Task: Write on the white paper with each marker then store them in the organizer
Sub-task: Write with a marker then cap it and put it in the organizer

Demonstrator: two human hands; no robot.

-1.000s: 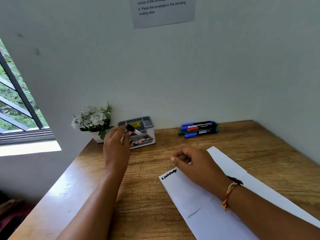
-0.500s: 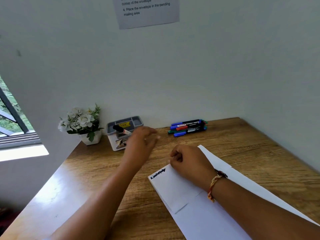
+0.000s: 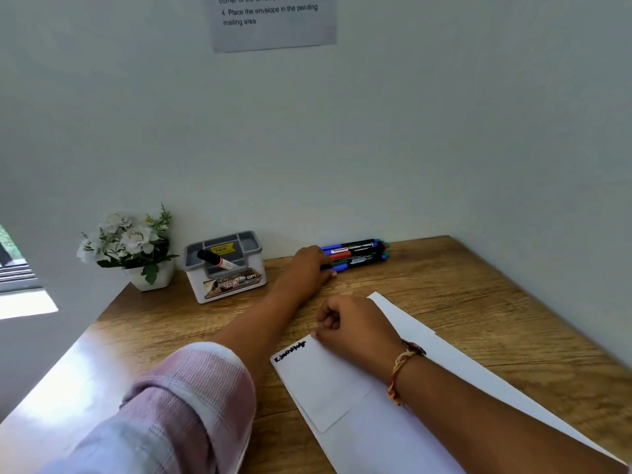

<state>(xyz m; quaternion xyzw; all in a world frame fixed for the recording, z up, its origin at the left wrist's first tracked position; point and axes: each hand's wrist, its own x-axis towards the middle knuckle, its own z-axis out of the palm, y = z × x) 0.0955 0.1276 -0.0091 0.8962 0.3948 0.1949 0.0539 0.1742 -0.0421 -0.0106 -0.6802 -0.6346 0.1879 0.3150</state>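
My left hand point(image 3: 306, 268) reaches to the back of the desk, its fingers over the left ends of several markers point(image 3: 360, 253) lying side by side against the wall: blue, red, green and black. Whether the fingers grip one is hidden. My right hand point(image 3: 355, 328), fingers curled with nothing in them, rests on the top edge of the white paper point(image 3: 342, 391), which bears a short line of black writing point(image 3: 290, 350) at its upper left corner. A black marker point(image 3: 216, 260) leans tilted in the grey-topped white organizer point(image 3: 227, 289) to the left.
A small white pot of white flowers point(image 3: 150, 275) stands left of the organizer at the wall. The wooden desk point(image 3: 478, 302) meets walls at the back and right. A printed notice point(image 3: 273, 22) hangs on the wall above.
My left hand let go of the black marker in the organizer and swept right to the row of markers. My right hand stayed on the paper.
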